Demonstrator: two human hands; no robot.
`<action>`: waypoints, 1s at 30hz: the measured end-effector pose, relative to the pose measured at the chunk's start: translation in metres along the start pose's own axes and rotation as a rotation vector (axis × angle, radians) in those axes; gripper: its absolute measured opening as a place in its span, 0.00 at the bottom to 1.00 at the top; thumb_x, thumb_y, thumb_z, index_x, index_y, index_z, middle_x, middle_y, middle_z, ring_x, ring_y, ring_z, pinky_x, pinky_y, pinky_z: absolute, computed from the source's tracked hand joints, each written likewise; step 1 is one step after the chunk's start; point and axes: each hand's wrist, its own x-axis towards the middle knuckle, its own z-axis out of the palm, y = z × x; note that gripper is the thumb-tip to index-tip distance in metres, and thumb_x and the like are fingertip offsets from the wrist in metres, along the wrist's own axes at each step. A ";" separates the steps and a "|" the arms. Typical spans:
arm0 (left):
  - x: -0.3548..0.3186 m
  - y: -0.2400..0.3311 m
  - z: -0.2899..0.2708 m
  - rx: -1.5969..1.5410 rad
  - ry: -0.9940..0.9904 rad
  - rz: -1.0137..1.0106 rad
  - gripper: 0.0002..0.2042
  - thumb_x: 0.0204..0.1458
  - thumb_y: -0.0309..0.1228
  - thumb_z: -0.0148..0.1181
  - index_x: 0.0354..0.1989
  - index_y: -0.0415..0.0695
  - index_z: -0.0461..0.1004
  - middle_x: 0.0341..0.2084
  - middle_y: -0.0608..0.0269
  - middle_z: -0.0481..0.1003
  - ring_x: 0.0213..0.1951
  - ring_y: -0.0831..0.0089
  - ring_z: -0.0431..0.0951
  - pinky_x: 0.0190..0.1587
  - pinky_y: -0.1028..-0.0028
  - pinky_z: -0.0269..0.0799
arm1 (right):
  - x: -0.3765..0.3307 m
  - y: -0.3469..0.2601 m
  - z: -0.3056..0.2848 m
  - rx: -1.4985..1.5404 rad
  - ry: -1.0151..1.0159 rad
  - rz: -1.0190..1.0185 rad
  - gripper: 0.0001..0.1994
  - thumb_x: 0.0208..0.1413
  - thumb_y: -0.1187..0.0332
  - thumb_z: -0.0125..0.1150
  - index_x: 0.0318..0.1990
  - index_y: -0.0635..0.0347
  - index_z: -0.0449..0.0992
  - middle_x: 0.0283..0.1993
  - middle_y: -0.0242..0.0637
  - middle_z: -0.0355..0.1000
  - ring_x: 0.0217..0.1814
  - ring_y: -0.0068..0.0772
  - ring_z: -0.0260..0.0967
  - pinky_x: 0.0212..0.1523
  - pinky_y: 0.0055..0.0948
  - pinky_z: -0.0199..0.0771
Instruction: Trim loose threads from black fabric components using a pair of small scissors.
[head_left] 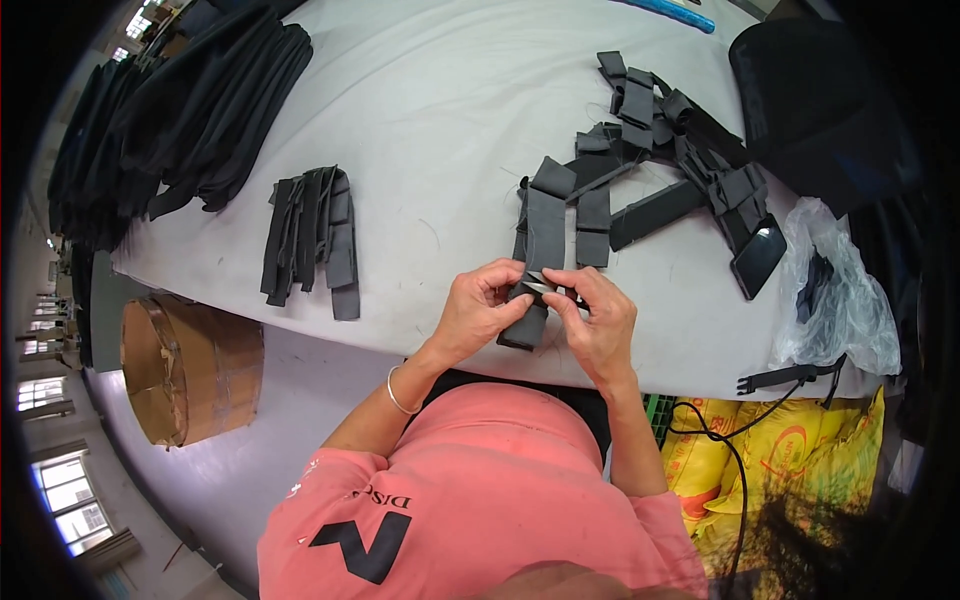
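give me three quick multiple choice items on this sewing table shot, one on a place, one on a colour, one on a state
1. Where does the phone lie?
A. on the cardboard drum
B. on the table, between the loose heap of strips and the plastic bag
C. in the person's lap

2. What colour is the fabric strip that both hands work on?
A. white
B. yellow
C. black

3. How is that strip held?
A. pinched by the fingers of both the left hand and the right hand
B. lying untouched on the table
C. held by the left hand alone

Answers:
1. B: the dark phone lies flat on the white table, right of the heap of strips and left of the clear plastic bag.
2. C: it is black like the neat stack of strips.
3. A: fingers of both hands close on its lower end.
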 end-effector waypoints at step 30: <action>0.001 0.015 0.014 -0.081 -0.031 -0.144 0.08 0.54 0.26 0.61 0.39 0.39 0.70 0.28 0.72 0.74 0.29 0.88 0.68 0.32 0.84 0.65 | -0.010 0.012 0.007 0.759 0.017 0.395 0.19 0.49 0.81 0.62 0.50 0.62 0.71 0.34 0.24 0.65 0.35 0.14 0.62 0.40 0.15 0.63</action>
